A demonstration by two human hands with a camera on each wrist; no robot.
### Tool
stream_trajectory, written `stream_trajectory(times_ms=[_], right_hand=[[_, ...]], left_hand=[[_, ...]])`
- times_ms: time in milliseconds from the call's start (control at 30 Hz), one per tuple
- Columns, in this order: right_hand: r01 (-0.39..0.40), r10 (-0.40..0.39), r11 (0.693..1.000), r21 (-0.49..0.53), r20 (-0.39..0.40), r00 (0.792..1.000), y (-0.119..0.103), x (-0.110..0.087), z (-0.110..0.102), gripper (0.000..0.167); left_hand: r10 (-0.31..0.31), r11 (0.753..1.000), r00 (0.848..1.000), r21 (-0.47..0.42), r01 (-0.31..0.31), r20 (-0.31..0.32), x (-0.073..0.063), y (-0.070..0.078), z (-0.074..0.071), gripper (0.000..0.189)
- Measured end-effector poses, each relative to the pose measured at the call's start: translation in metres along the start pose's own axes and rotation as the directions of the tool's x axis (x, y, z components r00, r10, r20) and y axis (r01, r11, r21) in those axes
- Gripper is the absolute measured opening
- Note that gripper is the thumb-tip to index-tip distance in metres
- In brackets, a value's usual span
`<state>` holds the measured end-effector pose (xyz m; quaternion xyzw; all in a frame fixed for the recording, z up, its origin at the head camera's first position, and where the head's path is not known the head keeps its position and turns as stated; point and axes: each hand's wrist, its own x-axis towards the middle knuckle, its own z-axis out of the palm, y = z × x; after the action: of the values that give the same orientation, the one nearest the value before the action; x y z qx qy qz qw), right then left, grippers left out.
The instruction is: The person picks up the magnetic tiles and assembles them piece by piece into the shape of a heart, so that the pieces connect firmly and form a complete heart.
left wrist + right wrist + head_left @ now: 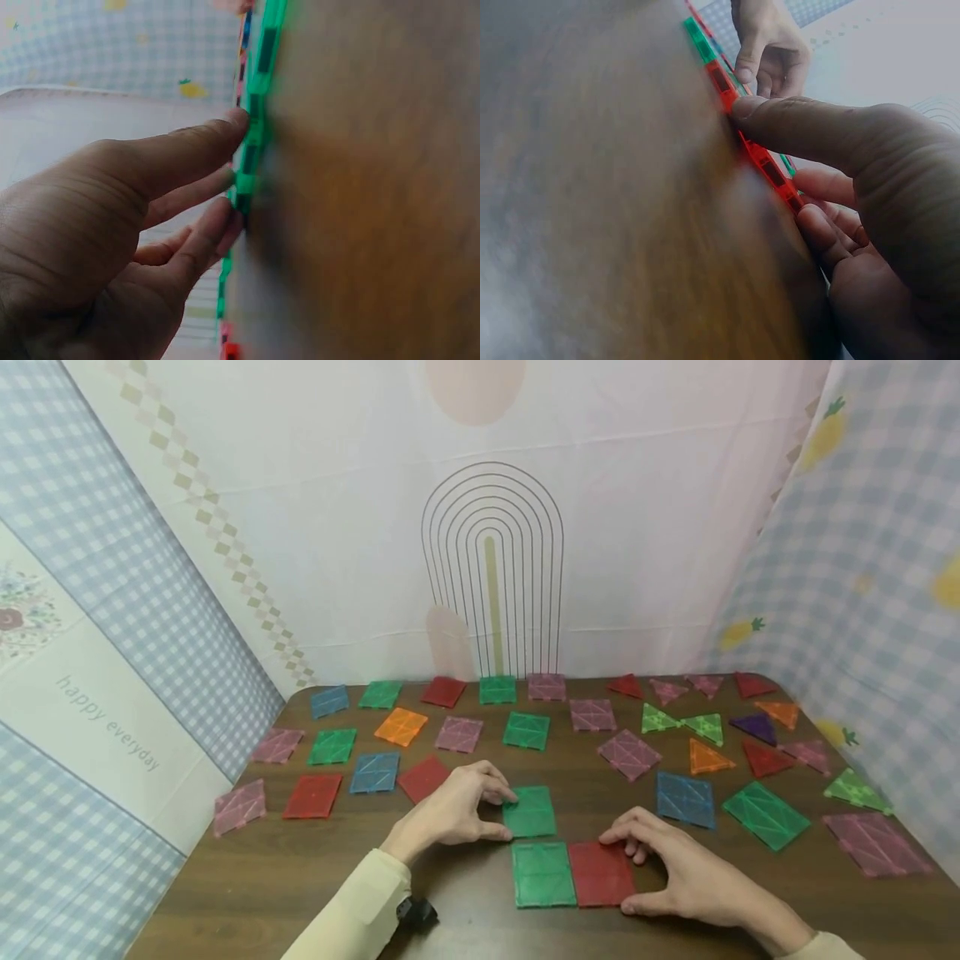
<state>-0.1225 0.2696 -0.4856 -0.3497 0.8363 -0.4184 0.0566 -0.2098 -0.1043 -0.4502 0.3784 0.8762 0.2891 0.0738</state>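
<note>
My left hand (463, 803) holds a translucent green square magnetic tile (531, 812) by its left side, thumb at the lower corner and fingertips at the upper one. A second green square tile (543, 875) lies just below it. Edge to edge with that one, on its right, is a red square tile (602, 875). My right hand (678, 870) grips the red tile from the right, thumb at the near corner and forefinger on the far edge. The right wrist view shows the thumb against the red tile's edge (763, 159). In the left wrist view, fingertips meet the green edge (251, 142).
Loose square tiles, such as a blue one (375, 772) and an orange one (401, 727), lie over the left and back of the wooden table (247, 893). Triangle tiles, among them an orange one (708, 757), lie at the right. A patterned cloth (360, 527) hangs behind.
</note>
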Motion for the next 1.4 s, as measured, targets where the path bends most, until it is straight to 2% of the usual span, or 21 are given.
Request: stream_trajectory(times_ms=[133,333,467,733,900,1000,1067,1200,1300,1400], right_hand=[[-0.020,0.020,1.000,-0.012,-0.009,1.000,-0.002,0.001,0.000,0.059],[-0.047,0.046,0.998,-0.037,-0.030,0.998,-0.002,0.001,0.001,0.058],[-0.036,0.035,0.999,-0.041,-0.032,0.999,-0.001,0.001,0.002,0.058],[0.036,-0.037,0.998,-0.053,-0.017,0.999,-0.003,0.002,0.000,0.059],[0.001,-0.001,0.999,-0.042,-0.009,1.000,-0.003,0.000,-0.001,0.062],[-0.010,0.007,0.999,-0.032,-0.087,0.996,-0.002,-0.002,-0.007,0.066],[-0.021,0.009,0.998,-0.064,-0.177,0.984,0.000,-0.004,-0.014,0.068],[-0.115,0.045,0.978,-0.172,-0.369,0.928,0.008,-0.013,-0.036,0.066],[-0.207,0.091,0.955,-0.213,-0.454,0.886,0.015,-0.021,-0.053,0.058],[-0.274,0.116,0.925,-0.265,-0.490,0.864,0.021,-0.029,-0.067,0.053]], left_hand=[[0.012,1.000,1.000,-0.025,-0.012,0.001,0.002,0.002,0.005,0.042],[-0.021,1.000,1.000,-0.019,0.021,0.014,0.003,0.002,0.008,0.050],[-0.035,0.999,0.999,-0.011,0.035,0.021,0.003,0.003,0.009,0.051],[-0.046,0.999,0.999,-0.014,0.046,0.007,0.003,0.003,0.008,0.050],[-0.048,0.998,0.999,-0.027,0.049,0.009,0.002,0.002,0.010,0.051],[-0.057,0.997,0.998,-0.044,0.058,0.014,0.002,0.001,0.011,0.055],[-0.077,0.995,0.997,-0.063,0.078,0.019,0.001,0.001,0.012,0.060],[-0.101,0.990,0.995,-0.094,0.103,0.020,0.000,-0.001,0.013,0.069],[-0.105,0.989,0.994,-0.099,0.107,0.022,-0.001,-0.003,0.013,0.070],[-0.112,0.989,0.993,-0.099,0.115,0.027,-0.001,-0.003,0.012,0.070]])
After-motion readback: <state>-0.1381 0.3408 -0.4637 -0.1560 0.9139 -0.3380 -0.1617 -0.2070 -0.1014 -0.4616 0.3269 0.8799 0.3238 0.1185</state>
